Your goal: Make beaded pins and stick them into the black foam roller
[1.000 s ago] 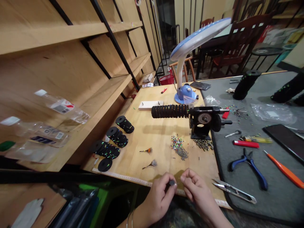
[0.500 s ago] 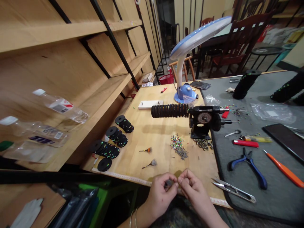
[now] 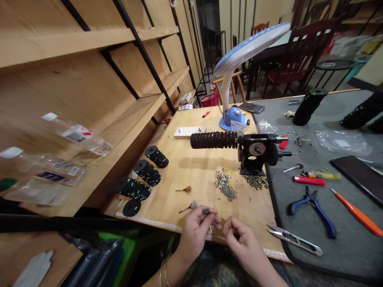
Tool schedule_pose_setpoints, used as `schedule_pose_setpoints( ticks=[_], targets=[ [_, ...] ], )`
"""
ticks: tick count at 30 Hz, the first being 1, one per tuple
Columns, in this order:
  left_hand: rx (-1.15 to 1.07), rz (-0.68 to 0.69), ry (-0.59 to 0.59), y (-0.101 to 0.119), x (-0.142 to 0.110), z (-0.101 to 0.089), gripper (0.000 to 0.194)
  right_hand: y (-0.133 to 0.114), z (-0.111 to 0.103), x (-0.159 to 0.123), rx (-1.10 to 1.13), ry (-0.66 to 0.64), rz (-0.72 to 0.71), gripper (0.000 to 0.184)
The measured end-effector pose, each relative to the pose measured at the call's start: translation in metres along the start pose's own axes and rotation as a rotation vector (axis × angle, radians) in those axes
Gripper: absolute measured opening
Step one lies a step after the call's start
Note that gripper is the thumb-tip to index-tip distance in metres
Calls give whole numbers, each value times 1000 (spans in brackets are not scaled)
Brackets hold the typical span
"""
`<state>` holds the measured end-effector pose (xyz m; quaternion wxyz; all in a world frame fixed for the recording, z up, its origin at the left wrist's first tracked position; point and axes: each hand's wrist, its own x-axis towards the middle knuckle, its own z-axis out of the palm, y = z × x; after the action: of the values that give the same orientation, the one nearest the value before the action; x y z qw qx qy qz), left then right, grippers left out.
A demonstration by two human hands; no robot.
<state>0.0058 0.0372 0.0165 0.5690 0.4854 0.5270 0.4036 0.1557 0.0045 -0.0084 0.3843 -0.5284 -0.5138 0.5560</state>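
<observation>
Above the front edge of the wooden table, my left hand (image 3: pixel 196 229) is closed on a small dark grey lump (image 3: pixel 206 211), whose kind I cannot make out. Just to its right, my right hand (image 3: pixel 243 239) is pinched, fingertips together; anything between them is too small to see. A grey-tufted piece with a thin dark stem (image 3: pixel 191 205) lies close by my left hand, and an orange-tufted one (image 3: pixel 185 189) lies behind it. Beyond my hands are a pile of coloured beads (image 3: pixel 223 178) and small metal pins (image 3: pixel 229 193).
A black winding machine (image 3: pixel 256 153) carries a row of black spools (image 3: pixel 213 140). More spools (image 3: pixel 142 169) line the table's left side. Thread snips (image 3: pixel 296 238), blue-handled pliers (image 3: pixel 312 211) and an orange tool (image 3: pixel 357 212) lie on the grey mat. Behind stands a desk lamp (image 3: pixel 233 117).
My hands have moved apart. The left one went up and slightly left with the grey lump, now showing at its fingers; the right one stayed pinched nearly in place.
</observation>
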Motion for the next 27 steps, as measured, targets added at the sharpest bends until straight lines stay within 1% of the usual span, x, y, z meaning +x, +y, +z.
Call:
schedule_pose_setpoints(
  ticks=[3,5,8,11,14,16,19,20,21,23,27],
  targets=[
    [-37,-27,49,-1,4,1,24,5,0,-2,-4,36,-8,11],
    [-81,-40,83,-2,7,-2,28,9,-1,-4,24,58,-1,14],
    [-191,-74,113,-2,13,-10,33,15,-3,-5,167,51,67,20],
    [-206,-94,72,-2,13,-19,33,17,-6,-5,339,25,148,30],
    [-151,-122,-20,-6,8,-23,32,15,-9,-4,408,-8,190,38],
    [-94,-129,-98,-8,3,-20,30,13,-10,-3,425,-29,209,40],
    [36,-112,-217,-6,-3,-9,28,11,-8,-2,422,-39,218,44],
    [72,-107,-240,-5,-4,-5,28,9,-8,-1,417,-42,219,45],
    [96,-101,-249,-3,-4,-1,26,8,-7,-1,411,-42,221,45],
    [113,-85,-223,1,-2,4,22,3,-6,-1,403,-48,229,45],
    [135,-61,-162,6,3,3,24,-4,-10,-2,386,-76,221,45]
  ],
)
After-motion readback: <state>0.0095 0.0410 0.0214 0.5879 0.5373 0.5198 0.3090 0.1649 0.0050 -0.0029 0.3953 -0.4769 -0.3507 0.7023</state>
